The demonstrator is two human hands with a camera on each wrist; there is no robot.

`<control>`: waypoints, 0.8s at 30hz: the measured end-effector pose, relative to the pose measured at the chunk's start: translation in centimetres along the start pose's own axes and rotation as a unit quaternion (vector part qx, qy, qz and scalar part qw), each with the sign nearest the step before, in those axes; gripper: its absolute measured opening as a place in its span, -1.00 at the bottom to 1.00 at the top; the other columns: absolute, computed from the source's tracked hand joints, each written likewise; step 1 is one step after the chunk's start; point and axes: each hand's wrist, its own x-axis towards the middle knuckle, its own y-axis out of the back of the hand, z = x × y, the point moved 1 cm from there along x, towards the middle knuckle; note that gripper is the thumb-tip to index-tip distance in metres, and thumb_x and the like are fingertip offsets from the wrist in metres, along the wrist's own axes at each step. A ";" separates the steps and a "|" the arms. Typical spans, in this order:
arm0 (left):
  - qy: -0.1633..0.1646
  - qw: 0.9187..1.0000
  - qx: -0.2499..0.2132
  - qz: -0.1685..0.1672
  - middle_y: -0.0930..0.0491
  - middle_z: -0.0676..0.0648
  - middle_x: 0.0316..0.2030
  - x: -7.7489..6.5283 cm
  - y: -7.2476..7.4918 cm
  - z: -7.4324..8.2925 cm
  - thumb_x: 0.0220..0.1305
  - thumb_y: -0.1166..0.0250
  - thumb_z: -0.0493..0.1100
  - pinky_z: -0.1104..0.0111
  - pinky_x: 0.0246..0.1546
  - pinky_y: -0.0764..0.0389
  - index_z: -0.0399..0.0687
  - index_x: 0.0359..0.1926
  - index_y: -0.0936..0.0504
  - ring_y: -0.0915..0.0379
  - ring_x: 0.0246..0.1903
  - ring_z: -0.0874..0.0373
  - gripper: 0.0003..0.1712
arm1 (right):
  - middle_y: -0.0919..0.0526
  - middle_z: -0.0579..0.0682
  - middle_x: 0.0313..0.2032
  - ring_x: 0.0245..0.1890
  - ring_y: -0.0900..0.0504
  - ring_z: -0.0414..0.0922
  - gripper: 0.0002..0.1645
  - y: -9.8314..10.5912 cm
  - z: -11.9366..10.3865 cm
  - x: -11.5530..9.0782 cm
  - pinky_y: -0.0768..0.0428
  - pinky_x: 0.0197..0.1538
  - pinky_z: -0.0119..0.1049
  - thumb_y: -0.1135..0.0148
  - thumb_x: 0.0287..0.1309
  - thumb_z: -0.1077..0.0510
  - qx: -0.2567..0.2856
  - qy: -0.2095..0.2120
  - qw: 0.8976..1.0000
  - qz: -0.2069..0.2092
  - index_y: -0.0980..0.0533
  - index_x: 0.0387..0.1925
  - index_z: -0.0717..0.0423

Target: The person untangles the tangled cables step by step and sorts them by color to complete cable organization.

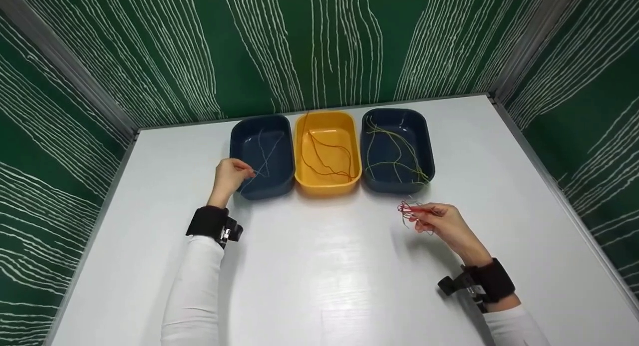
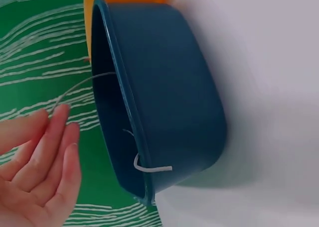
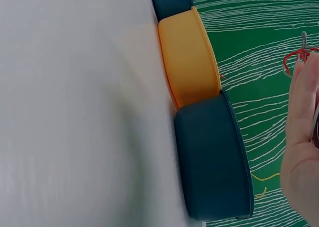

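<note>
Over the near left corner of the left dark blue bin (image 1: 272,190), my left hand (image 1: 230,178) pinches a thin grey wire (image 2: 76,85) between thumb and fingertips. The wire runs down into that bin, where other grey strands (image 1: 263,145) lie. One pale wire end (image 2: 158,169) bends over the bin's rim in the left wrist view. My right hand (image 1: 443,222) holds a tangled bundle of red and grey wires (image 1: 405,207) above the table, in front of the right dark blue bin (image 1: 397,187). Part of the bundle is hidden by the fingers.
Between the blue bins stands a yellow bin (image 1: 327,190) with orange-red wires (image 1: 324,166) inside. Yellow-green wires (image 1: 399,136) lie in the right bin. All three bins stand side by side on the white table (image 1: 309,266), near the green, white-streaked back wall (image 1: 344,46).
</note>
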 end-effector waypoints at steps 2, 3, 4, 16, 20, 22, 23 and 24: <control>-0.003 1.000 0.028 -0.013 -0.64 -0.29 -0.41 -0.1 0.0 0.0 0.08 -0.21 -0.41 0.56 -0.54 -0.39 -0.44 -0.39 -0.61 -0.53 -0.53 0.19 -0.90 | -0.68 -0.08 -0.45 -0.54 -0.58 -0.27 -0.69 0.0 0.0 -0.1 -0.57 -0.40 -0.47 -0.07 0.17 0.38 0.004 -0.002 1.000 -0.001 -0.63 -0.35 -0.06; -0.006 0.999 0.041 -0.018 -0.64 -0.29 -0.42 -0.2 0.0 0.0 0.07 -0.21 -0.41 0.56 -0.56 -0.38 -0.44 -0.39 -0.61 -0.53 -0.54 0.18 -0.90 | -0.68 -0.08 -0.45 -0.54 -0.58 -0.27 -0.69 -0.1 0.0 -0.1 -0.57 -0.40 -0.47 -0.07 0.17 0.38 0.005 -0.003 1.000 0.000 -0.63 -0.35 -0.06; -0.008 0.998 0.054 -0.019 -0.64 -0.29 -0.43 -0.3 0.0 0.0 0.06 -0.21 -0.41 0.55 -0.57 -0.37 -0.43 -0.41 -0.62 -0.52 -0.55 0.17 -0.90 | -0.68 -0.08 -0.45 -0.54 -0.58 -0.27 -0.69 -0.1 0.1 -0.1 -0.57 -0.39 -0.47 -0.05 0.18 0.38 0.008 -0.002 1.000 -0.004 -0.63 -0.35 -0.05; 0.003 0.992 0.103 -0.071 -0.62 -0.28 -0.38 -0.8 0.0 0.0 0.05 -0.30 -0.32 0.40 -0.48 -0.44 -0.41 -0.40 -0.64 -0.48 -0.45 0.05 -0.85 | -0.70 -0.06 -0.39 -0.49 -0.61 -0.26 -0.69 -0.4 0.5 -0.1 -0.58 -0.36 -0.46 -0.04 0.19 0.38 0.016 0.007 0.999 -0.033 -0.62 -0.30 -0.03; 0.006 0.994 0.100 -0.041 -0.62 -0.28 -0.36 -1.1 1.0 0.1 0.07 -0.29 -0.29 0.36 -0.42 -0.45 -0.39 -0.37 -0.64 -0.50 -0.40 -0.01 -0.82 | -0.70 -0.06 -0.38 -0.49 -0.61 -0.26 -0.72 -0.9 0.3 0.2 -0.58 -0.36 -0.45 -0.06 0.19 0.36 0.007 0.005 0.999 -0.033 -0.62 -0.29 -0.02; 0.001 0.995 0.094 -0.015 -0.62 -0.29 -0.35 -1.4 1.5 0.1 0.07 -0.28 -0.28 0.32 -0.37 -0.46 -0.39 -0.36 -0.64 -0.51 -0.37 -0.06 -0.82 | -0.70 -0.07 -0.37 -0.48 -0.60 -0.26 -0.75 -1.3 0.1 0.3 -0.58 -0.35 -0.44 -0.08 0.19 0.32 -0.008 0.002 1.000 -0.030 -0.61 -0.27 -0.04; -0.002 0.996 0.089 -0.003 -0.62 -0.30 -0.34 -1.5 1.7 0.2 0.07 -0.28 -0.29 0.31 -0.35 -0.46 -0.38 -0.36 -0.64 -0.51 -0.35 -0.08 -0.82 | -0.70 -0.08 -0.37 -0.47 -0.60 -0.26 -0.77 -1.4 0.0 0.4 -0.58 -0.35 -0.44 -0.10 0.18 0.31 -0.017 0.002 0.999 -0.028 -0.61 -0.26 -0.04; -0.006 0.996 0.085 0.008 -0.62 -0.30 -0.35 -1.7 1.9 0.3 0.07 -0.28 -0.29 0.29 -0.33 -0.46 -0.38 -0.36 -0.64 -0.51 -0.34 -0.09 -0.82 | -0.70 -0.08 -0.37 -0.47 -0.59 -0.26 -0.78 -1.6 -0.2 0.4 -0.58 -0.34 -0.43 -0.11 0.18 0.29 -0.023 -0.001 0.999 -0.028 -0.61 -0.26 -0.04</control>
